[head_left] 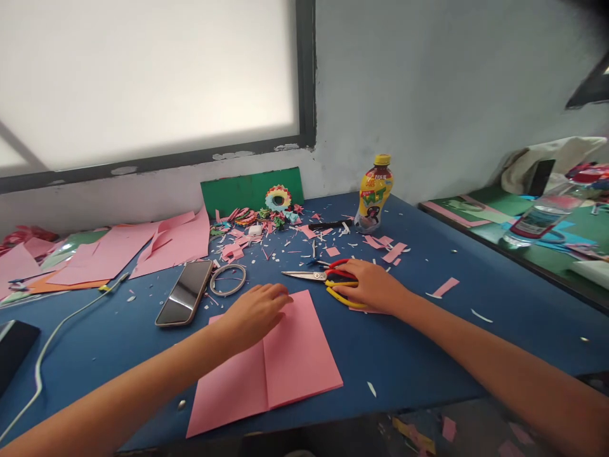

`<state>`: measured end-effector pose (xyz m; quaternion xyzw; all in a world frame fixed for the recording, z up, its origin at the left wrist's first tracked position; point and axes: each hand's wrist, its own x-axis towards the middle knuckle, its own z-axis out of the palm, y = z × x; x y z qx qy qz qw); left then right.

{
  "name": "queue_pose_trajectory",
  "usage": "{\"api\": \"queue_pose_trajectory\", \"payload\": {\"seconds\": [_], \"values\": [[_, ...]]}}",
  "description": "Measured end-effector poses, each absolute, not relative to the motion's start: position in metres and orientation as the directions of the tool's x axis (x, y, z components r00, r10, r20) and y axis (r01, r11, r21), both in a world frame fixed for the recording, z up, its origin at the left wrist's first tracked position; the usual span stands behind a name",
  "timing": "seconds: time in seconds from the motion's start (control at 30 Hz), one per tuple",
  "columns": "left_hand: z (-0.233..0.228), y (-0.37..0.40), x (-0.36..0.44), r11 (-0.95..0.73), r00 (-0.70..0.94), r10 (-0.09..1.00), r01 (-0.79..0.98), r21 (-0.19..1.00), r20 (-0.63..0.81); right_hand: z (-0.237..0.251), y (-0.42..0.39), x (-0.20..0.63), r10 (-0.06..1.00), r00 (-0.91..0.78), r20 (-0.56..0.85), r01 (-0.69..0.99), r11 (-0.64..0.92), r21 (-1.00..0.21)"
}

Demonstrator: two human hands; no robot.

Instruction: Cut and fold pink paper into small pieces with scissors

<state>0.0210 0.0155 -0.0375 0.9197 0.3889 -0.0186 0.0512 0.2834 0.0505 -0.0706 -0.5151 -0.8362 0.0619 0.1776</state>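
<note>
On the blue table, your right hand gripped scissors lying crosswise, tips leftward; your left hand, fingers loosely bent, overlapped pink paper.

One pair of scissors; two bottles

Head-worn view, facing forward and down, close over blue table; wall beyond
</note>
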Motion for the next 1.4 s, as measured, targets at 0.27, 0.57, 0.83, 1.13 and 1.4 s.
{"api": "queue_pose_trajectory", "payload": {"seconds": [0.27,0.57,0.83,1.13,1.4], "values": [[-0.052,0.007,0.029,-0.751,0.755,0.655,0.654,0.09,-0.021,-0.071,0.049,0.282,0.891,-0.398,0.219,0.835,0.451,-0.315],[-0.057,-0.001,0.024,-0.711,0.751,0.654,0.652,0.263,-0.094,-0.076,0.055,0.281,0.871,-0.421,0.255,0.791,0.49,-0.366],[-0.059,-0.001,0.021,-0.711,0.778,0.604,0.624,0.323,-0.174,-0.081,0.071,0.284,0.86,-0.425,0.282,0.781,0.506,-0.366],[-0.065,-0.003,0.018,-0.733,0.796,0.601,0.584,0.348,-0.069,-0.078,0.037,0.248,0.778,-0.524,0.346,0.796,0.592,-0.128],[-0.063,-0.017,0.011,-0.672,0.707,0.687,0.706,0.223,-0.168,-0.091,-0.002,0.214,0.727,-0.687,0.012,0.705,0.67,-0.232]]}}
